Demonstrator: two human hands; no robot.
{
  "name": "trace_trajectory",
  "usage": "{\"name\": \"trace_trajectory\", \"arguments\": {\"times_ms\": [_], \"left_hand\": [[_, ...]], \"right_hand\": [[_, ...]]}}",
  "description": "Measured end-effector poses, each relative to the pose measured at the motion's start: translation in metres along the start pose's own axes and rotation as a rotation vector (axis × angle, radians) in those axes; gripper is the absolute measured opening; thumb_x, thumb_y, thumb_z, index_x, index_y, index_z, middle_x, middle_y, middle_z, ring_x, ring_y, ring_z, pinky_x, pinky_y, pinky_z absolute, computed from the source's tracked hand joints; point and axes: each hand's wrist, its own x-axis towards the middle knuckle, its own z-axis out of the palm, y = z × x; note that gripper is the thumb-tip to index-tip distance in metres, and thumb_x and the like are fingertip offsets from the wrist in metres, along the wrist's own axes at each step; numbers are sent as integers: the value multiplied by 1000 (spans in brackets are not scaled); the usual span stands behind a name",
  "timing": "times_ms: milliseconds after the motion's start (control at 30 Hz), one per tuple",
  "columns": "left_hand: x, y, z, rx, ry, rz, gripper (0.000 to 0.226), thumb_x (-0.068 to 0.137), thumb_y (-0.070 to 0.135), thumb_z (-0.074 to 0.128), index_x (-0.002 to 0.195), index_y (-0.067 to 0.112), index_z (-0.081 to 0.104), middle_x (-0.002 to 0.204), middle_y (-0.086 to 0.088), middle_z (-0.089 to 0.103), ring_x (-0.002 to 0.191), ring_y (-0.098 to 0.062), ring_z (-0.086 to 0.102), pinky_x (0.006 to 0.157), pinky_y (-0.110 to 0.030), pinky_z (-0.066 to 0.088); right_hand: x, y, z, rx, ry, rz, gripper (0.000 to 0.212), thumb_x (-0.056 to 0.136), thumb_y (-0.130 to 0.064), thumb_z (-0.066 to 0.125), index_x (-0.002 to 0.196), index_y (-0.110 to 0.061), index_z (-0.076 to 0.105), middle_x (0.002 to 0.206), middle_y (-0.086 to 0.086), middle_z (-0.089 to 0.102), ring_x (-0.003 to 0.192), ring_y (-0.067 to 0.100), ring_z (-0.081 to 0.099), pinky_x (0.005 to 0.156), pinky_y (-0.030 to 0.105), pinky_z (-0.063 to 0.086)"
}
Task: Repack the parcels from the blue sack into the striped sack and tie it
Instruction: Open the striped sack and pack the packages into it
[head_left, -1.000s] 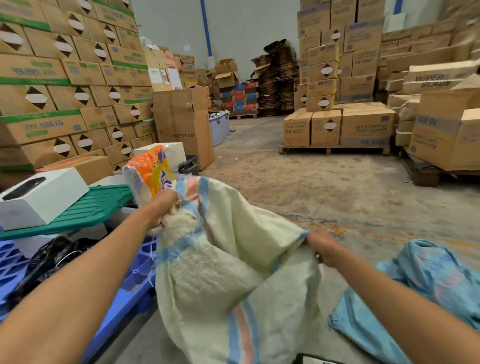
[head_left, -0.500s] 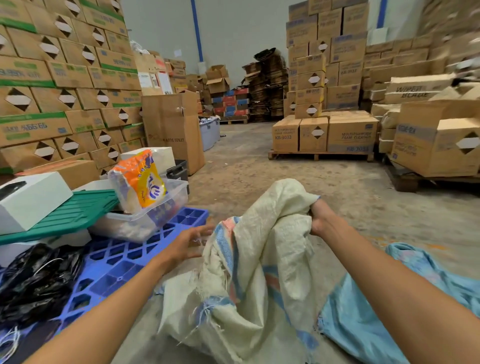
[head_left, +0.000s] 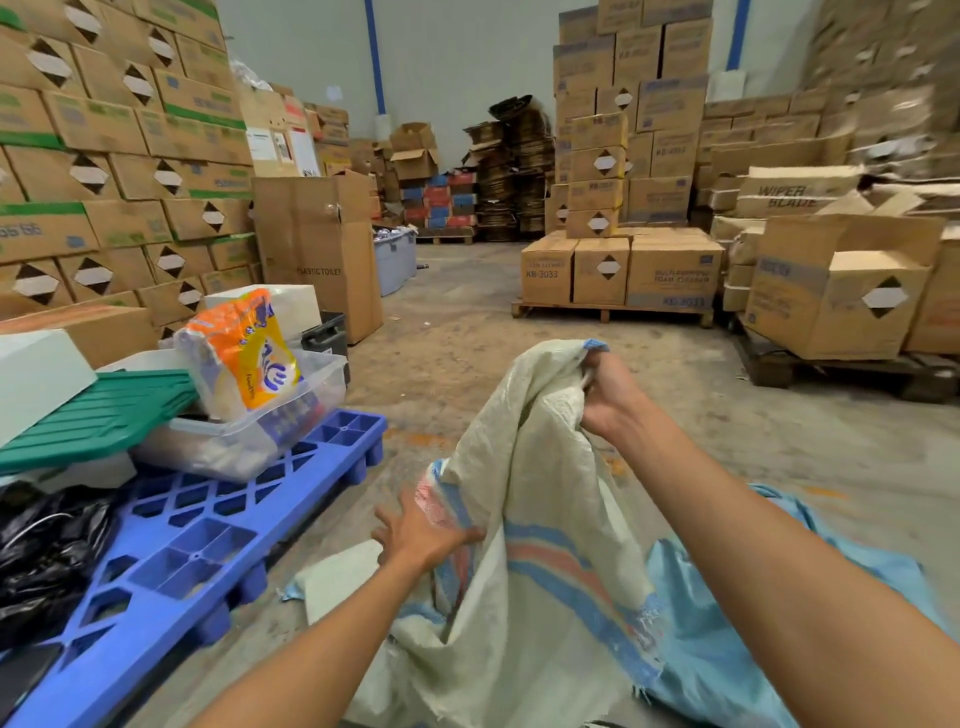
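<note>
The striped sack (head_left: 524, 519) is right in front of the person, standing up from the floor w/ its top held high. It is pale cloth w/ blue and pink stripes. It looks floppy and mostly flat, so I think there is not much in it yet, but I can't see inside.

The right hand (head_left: 610, 397) is up high, fingers curled tight round a bunch of the sack's top edge. The left hand (head_left: 423, 535) is lower down, fingers spread out, pressing on the striped edge of the sack. It is touching, not gripping, as far as I can tell. The two hands are apart, one up and one down.

The blue sack (head_left: 727, 649) lies flat on the floor just beside the striped one, on the right, partly under the right arm. I can't see any parcels in it from here.

Step in hand, I think: getting the striped sack's mouth open, ready to fill. Tying is a long way off.

Next move prob needs the left hand to find the other side of the rim, grab it, and pull away from the right hand so the mouth opens wide. The cloth is soft and folds on itself, so finding the real edge may take a try or two.

Further out: a blue pallet (head_left: 197, 545) on the left, w/ a clear tub (head_left: 306, 410), an orange pack (head_left: 244, 348), a green lid (head_left: 98, 415) and a black bag (head_left: 47, 551). Brown boxes (head_left: 618, 270) are stacked all around.
</note>
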Motion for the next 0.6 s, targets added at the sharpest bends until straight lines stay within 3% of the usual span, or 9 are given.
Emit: {"name": "trace_trajectory", "arguments": {"times_ms": [100, 200, 300, 367, 400, 467, 500, 533, 600], "left_hand": [[-3, -15, 8, 25, -3, -52, 108, 61, 43, 82, 146, 29, 16, 137, -14, 49, 125, -37, 47, 96, -43, 43], [1, -24, 5, 84, 40, -59, 49, 81, 34, 69, 124, 16, 55, 122, -14, 63, 110, -35, 60, 89, -38, 51], [10, -20, -15, -129, 71, -137, 34, 91, 27, 61, 115, 3, 60, 119, -17, 64, 108, -36, 61, 88, -39, 52], [36, -25, -47, -459, 30, -226, 40, 95, 39, 55, 114, 4, 55, 119, -11, 61, 110, -36, 61, 83, -37, 53], [48, -27, -65, -584, -3, -257, 47, 96, 45, 51, 118, 4, 57, 120, -14, 63, 108, -35, 63, 83, -39, 56], [70, -33, -104, -786, -1, -320, 42, 97, 44, 50, 105, 6, 63, 105, -18, 68, 94, -38, 66, 76, -45, 58], [72, -33, -121, -831, 6, -330, 37, 98, 36, 45, 96, 4, 64, 94, -22, 68, 88, -40, 64, 73, -45, 56], [80, -35, -134, -826, -15, -315, 37, 96, 27, 39, 95, 1, 65, 93, -26, 67, 89, -43, 62, 78, -47, 54], [47, -10, -161, -741, -68, -223, 39, 85, 18, 35, 100, -2, 66, 97, -30, 68, 91, -47, 63, 90, -50, 51]], "right_hand": [[-8, -5, 4, 27, -42, -19, 18, 95, -9, 43, 101, 0, 58, 95, 18, 62, 86, 33, 64, 66, 47, 60], [-9, -15, -1, 27, -160, -64, 31, 87, -4, 50, 117, -1, 50, 96, 17, 59, 82, 31, 65, 71, 44, 61], [1, -23, -19, -492, -194, -216, 85, 75, -5, 79, 143, -23, 30, 120, 13, 52, 98, 32, 64, 68, 42, 60], [5, -18, -33, -1050, -155, -317, 97, 62, -9, 89, 139, -33, 35, 127, 10, 50, 106, 30, 61, 75, 38, 60], [12, -16, -46, -1362, -135, -406, 89, 59, -11, 89, 134, -29, 44, 125, 7, 52, 105, 26, 59, 80, 36, 58], [19, -13, -73, -1802, -58, -510, 39, 67, -13, 82, 98, -26, 63, 104, 4, 63, 90, 21, 60, 75, 33, 50], [18, -12, -86, -1913, -9, -516, 23, 74, -13, 77, 80, -27, 60, 92, 6, 67, 85, 24, 62, 70, 31, 45], [22, -13, -98, -1941, 54, -496, 23, 80, -14, 73, 74, -29, 57, 88, 8, 69, 85, 28, 65, 68, 30, 42], [19, -16, -108, -1861, 185, -416, 9, 90, -14, 64, 86, -21, 64, 97, 17, 70, 94, 35, 65, 69, 33, 40]]}}
